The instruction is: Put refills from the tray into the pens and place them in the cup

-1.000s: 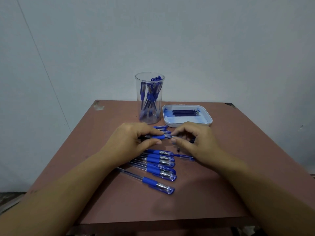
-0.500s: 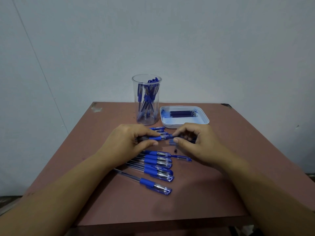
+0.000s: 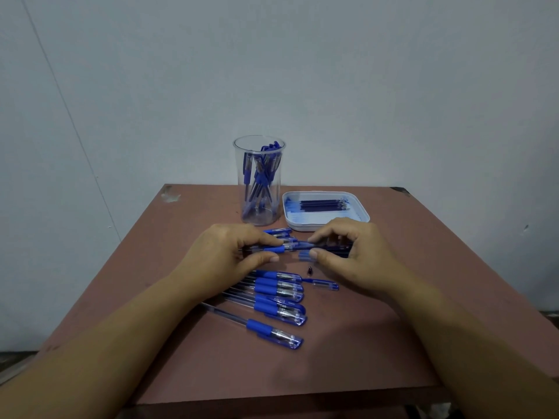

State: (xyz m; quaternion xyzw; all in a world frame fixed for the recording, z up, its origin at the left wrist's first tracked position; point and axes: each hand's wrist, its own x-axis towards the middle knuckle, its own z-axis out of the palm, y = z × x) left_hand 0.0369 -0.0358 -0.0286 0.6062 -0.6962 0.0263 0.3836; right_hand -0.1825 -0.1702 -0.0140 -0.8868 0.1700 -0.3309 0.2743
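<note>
My left hand (image 3: 230, 255) grips the barrel of a blue pen (image 3: 287, 247) held level above the table. My right hand (image 3: 354, 252) pinches a dark refill (image 3: 329, 246) that runs into the pen's front end. A clear cup (image 3: 259, 179) with several blue pens stands behind my left hand. To its right lies the white tray (image 3: 361, 214) with several dark refills (image 3: 323, 204). Several capped blue pens (image 3: 279, 297) lie in a row on the table below my left hand.
A small black pen tip (image 3: 309, 270) and a loose blue cap (image 3: 325, 285) lie between my hands on the reddish-brown table (image 3: 348, 343). More pens (image 3: 276, 231) lie just in front of the cup. A grey wall stands behind the table.
Both hands stay together on the pen and refill; the view has shifted slightly, and the hands' hold looks the same.
</note>
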